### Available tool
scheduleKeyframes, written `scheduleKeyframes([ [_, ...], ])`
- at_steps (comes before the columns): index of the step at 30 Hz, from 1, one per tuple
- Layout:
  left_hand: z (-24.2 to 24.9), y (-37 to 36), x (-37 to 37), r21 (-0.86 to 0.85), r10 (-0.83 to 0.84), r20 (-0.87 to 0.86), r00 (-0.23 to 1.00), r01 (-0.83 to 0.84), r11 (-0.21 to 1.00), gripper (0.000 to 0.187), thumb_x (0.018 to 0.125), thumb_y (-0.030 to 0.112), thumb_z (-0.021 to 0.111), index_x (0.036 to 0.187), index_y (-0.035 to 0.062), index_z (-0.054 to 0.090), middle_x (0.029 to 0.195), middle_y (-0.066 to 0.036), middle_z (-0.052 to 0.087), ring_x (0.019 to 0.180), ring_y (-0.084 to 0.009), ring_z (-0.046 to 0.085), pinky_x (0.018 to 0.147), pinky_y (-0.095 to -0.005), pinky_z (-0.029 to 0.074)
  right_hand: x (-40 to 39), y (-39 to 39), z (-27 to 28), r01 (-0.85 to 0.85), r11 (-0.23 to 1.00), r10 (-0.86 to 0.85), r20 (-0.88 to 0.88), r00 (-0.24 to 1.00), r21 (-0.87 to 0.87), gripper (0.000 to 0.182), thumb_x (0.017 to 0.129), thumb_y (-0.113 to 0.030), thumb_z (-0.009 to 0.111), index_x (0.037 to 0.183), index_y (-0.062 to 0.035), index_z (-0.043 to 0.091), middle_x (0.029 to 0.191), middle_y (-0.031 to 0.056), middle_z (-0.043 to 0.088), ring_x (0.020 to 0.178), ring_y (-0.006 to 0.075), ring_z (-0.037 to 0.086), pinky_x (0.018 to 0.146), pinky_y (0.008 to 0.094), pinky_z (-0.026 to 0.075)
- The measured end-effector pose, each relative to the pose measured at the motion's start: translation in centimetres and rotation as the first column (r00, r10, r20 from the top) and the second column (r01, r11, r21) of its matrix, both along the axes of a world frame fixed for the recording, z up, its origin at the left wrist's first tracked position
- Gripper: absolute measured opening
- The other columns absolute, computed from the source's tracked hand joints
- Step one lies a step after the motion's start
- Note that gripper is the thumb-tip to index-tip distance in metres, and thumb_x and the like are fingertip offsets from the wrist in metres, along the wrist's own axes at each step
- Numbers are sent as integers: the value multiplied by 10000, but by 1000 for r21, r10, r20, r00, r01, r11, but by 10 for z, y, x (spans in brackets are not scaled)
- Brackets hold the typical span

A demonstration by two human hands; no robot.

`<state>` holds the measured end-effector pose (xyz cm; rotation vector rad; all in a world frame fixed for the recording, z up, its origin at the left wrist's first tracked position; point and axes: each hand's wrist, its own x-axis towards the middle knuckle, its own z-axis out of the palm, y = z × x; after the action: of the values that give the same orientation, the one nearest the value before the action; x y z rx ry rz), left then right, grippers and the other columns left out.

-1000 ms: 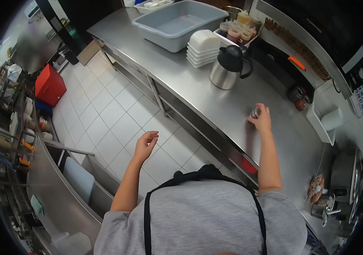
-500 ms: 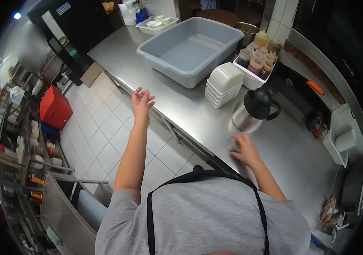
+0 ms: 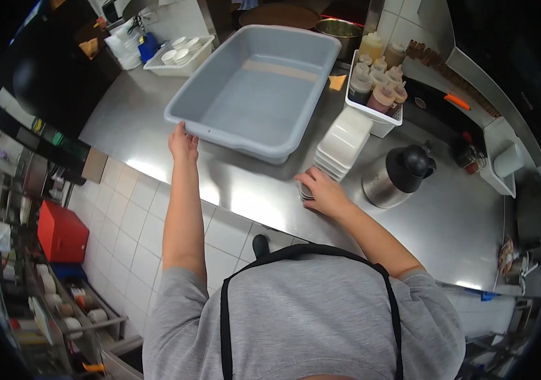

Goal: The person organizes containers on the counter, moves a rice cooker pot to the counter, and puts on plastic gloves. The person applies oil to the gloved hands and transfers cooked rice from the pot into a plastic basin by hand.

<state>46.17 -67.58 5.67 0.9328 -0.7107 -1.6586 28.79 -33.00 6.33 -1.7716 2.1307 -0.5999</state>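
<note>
At the left edge of the counter, my left hand [image 3: 184, 144] grips the near left corner of the large grey bus tub [image 3: 239, 140], fingers curled at its rim. The bare inside of the tub faces me. My right hand [image 3: 324, 193] is closed around a short stack of small round dishes [image 3: 305, 191] at the counter's front edge; the fingers partly cover it. Just beyond that hand stands a stack of white square bowls [image 3: 343, 144]. To its right is a steel thermal jug [image 3: 394, 180] with a black lid and handle.
A white basket [image 3: 381, 126] of squeeze bottles stands behind the bowls, beside a metal pot [image 3: 340, 31]. A white tray [image 3: 178, 57] of small dishes sits at the back left. The steel counter [image 3: 435, 234] extends right; a red bin [image 3: 61, 231] stands on the tiled floor.
My left hand has reached forward onto the tub's rim. My right hand has moved left along the counter with the small dishes, towards the bowls. The view has shifted.
</note>
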Motion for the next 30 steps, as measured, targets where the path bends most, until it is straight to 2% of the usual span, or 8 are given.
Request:
scheduleKeyframes([
  [5,-4,-68,39,124,38,-220,975,-11,992,415,895,221,539,1201,-52,474,1146,-173,568,996,-328,579,820,-444,500,19,-45,6,128,989,-122,-83,989,70,624,658,-109,735,1210,-165,448,1162,83,445,1073,289,498,856,383,462],
  [9,-5,-101,86,48,-12,-96,995,17,999,415,920,242,502,1199,-63,484,1179,-179,556,1026,-314,572,880,-429,480,17,-93,1,288,957,-284,-103,953,25,644,662,-95,726,1226,-162,424,1177,106,434,1058,324,495,840,414,489],
  [15,7,-75,112,71,-2,-106,994,10,997,440,942,272,457,1229,-61,451,1230,-173,516,1087,-298,538,907,-413,471,-39,-187,-7,650,760,-617,-287,732,23,706,627,-114,765,1243,-166,424,1234,105,420,1160,325,411,867,484,457],
  [17,10,-64,112,70,116,-99,988,-110,992,468,948,293,440,1264,-51,412,1258,-176,485,1106,-300,523,922,-409,467,-71,-211,-9,761,648,-718,-348,602,-22,720,590,-173,813,1217,-172,460,1237,51,417,1195,299,380,886,504,427],
  [21,15,-51,108,86,159,-66,985,-153,985,487,951,308,435,1285,-43,386,1280,-182,453,1127,-298,504,940,-403,458,-147,-236,-14,822,570,-707,-524,475,-23,633,634,-216,787,1198,-176,504,1247,33,414,1194,267,384,894,481,402],
  [23,12,-51,105,-1,131,-59,990,-131,991,496,949,322,444,1283,-35,361,1279,-178,434,1142,-292,486,948,-403,453,-181,-240,-16,812,580,-620,-679,392,-60,260,876,-225,461,1077,-183,621,1232,-6,450,1164,220,403,878,455,360],
  [26,24,-43,96,-4,172,-26,985,-172,985,476,943,331,463,1252,-14,351,1258,-168,429,1148,-279,474,944,-399,457,-225,-236,-29,740,670,-445,-830,336,-59,253,860,-203,482,1070,-170,619,1173,10,479,1125,208,423,877,437,375],
  [30,22,-44,96,-8,171,23,985,-171,985,417,935,339,486,1171,15,375,1196,-155,450,1122,-256,489,929,-376,472,-269,-245,-36,672,734,-490,-763,423,-99,218,804,-189,538,1003,-138,612,1079,45,489,1071,235,457,847,372,432],
])
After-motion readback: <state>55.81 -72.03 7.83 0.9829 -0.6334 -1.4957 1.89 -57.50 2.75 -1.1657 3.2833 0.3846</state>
